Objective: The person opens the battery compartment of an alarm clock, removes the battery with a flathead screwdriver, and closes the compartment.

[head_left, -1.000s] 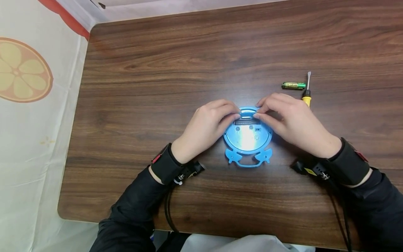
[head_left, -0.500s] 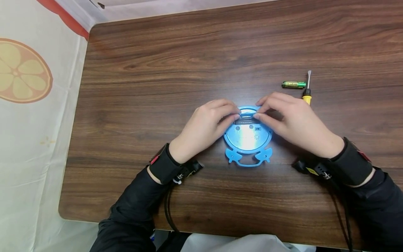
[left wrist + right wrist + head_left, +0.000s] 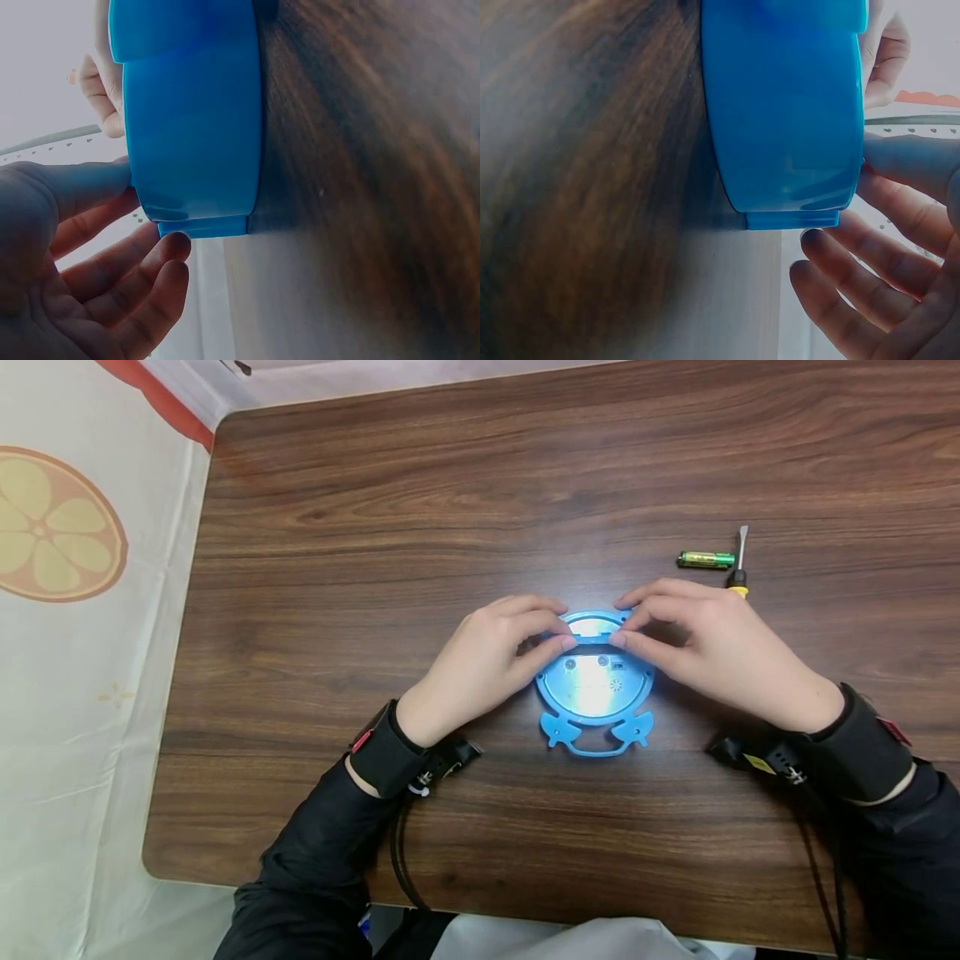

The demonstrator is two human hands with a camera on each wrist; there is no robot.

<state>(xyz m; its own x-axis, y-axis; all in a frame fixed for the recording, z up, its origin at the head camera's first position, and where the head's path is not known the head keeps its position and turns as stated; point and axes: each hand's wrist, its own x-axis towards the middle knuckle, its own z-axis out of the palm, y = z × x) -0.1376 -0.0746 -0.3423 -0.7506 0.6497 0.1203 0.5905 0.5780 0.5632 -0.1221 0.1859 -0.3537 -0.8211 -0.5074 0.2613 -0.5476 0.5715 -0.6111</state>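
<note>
A blue twin-bell alarm clock point(image 3: 596, 693) lies face down on the table, its handle towards the person. Over the dark slot of its battery compartment, a narrow blue battery cover point(image 3: 592, 639) spans between the two hands. The left hand point(image 3: 498, 647) pinches the cover's left end between thumb and fingers. At the other end, the right hand point(image 3: 697, 631) pinches it the same way. Both wrist views show the clock's blue side wall point(image 3: 191, 135) with fingertips at its top edge; the cover is hidden there.
Behind the right hand, a green battery point(image 3: 706, 560) lies beside a screwdriver point(image 3: 741, 556), whose yellow handle is partly covered by that hand. Wrist cameras with cables sit under both wrists. A white wall covering point(image 3: 67, 693) borders the wooden table point(image 3: 375, 510) at left.
The cover has shifted slightly towards the person, so less of the dark compartment shows. Both hands keep their grip, the right one edging slightly right.
</note>
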